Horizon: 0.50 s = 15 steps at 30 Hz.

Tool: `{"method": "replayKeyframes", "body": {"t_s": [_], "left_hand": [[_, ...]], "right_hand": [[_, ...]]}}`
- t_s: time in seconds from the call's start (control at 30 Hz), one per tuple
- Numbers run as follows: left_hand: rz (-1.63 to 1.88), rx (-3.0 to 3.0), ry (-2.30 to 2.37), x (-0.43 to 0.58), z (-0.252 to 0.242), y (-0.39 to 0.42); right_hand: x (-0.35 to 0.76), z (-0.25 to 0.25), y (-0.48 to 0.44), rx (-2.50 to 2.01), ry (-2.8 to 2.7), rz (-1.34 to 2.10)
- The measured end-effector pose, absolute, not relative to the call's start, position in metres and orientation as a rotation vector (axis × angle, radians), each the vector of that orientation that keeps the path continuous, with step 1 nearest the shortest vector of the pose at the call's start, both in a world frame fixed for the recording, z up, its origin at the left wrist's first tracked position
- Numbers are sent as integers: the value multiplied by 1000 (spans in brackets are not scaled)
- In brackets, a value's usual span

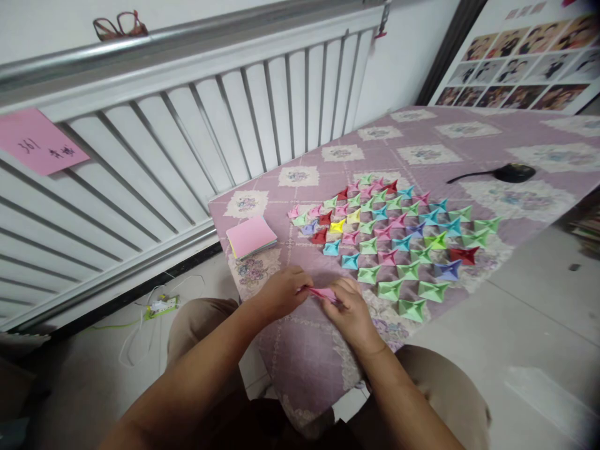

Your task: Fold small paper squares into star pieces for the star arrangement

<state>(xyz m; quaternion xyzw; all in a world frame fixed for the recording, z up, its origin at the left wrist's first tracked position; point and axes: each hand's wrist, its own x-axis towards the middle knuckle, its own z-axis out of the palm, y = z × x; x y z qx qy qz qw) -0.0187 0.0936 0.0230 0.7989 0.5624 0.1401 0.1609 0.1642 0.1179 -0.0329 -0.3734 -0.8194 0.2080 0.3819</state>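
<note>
A folded piece of pink paper (pixel 323 292) is stretched between my two hands, just above the near part of the table. My left hand (pixel 287 289) pinches its left end. The fingers of my right hand (pixel 347 306) close on its right end. Beyond my hands, several small folded paper boats (pixel 389 289) stand in slanting rows, in green, pink, blue, red and yellow. To the left of them lies a stack of square paper (pixel 252 236) with a pink sheet on top. My fingers partly hide the paper's ends.
A patterned purple tablecloth (pixel 309 359) covers the table. Farther right lies a black object with a thin handle (pixel 514 173). A white radiator (pixel 225 119) runs along the wall, with glasses (pixel 120 26) above it. A power strip (pixel 162 306) lies on the floor at left.
</note>
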Motion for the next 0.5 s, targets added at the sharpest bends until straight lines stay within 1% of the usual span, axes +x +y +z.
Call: {"method": "replayKeyframes", "body": {"t_s": [0.07,0.17,0.33,0.5], "left_hand": [[353,2469,1624,-18,19,91],[271,2652,1673,-19,4,86],[236,2757,1692,-23,-26,71],[178,2737,1669,-21,-38,56]], "right_hand": [[166,-34,117,-957,-2105,371],[168,-36,117,-952,-2184,254],[169,-42,112,-917,-2377,206],[171,-45,105,-900,-2495,223]]}}
